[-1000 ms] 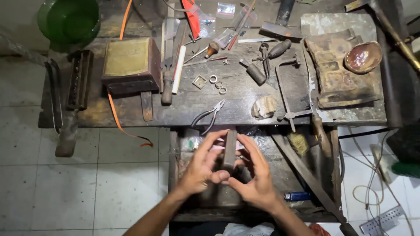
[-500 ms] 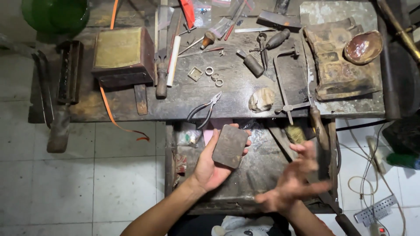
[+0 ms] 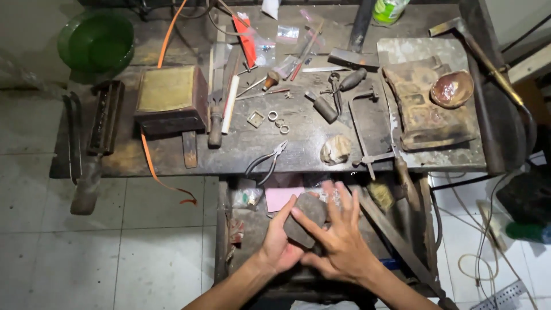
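Observation:
My left hand [image 3: 276,245] cups a dark grey, flat, stone-like block [image 3: 306,221] over the open drawer [image 3: 224,229] below the workbench. My right hand [image 3: 341,241] lies flat across the block with fingers spread, covering its right side. Both hands touch the block. On the bench just above lie pliers [image 3: 265,163] and a pale lump [image 3: 336,149].
The dark workbench [image 3: 310,129] carries a brass-topped block [image 3: 170,95], small rings [image 3: 278,119], files, a hammer [image 3: 356,40], a saw frame [image 3: 367,126] and a shell-like dish [image 3: 451,89]. A green bowl [image 3: 94,43] stands far left. Tiled floor [image 3: 115,252] and cables [image 3: 476,252] flank the drawer.
My right hand, which had been away to the right, has come back onto the block. The block has sunk lower in my left hand.

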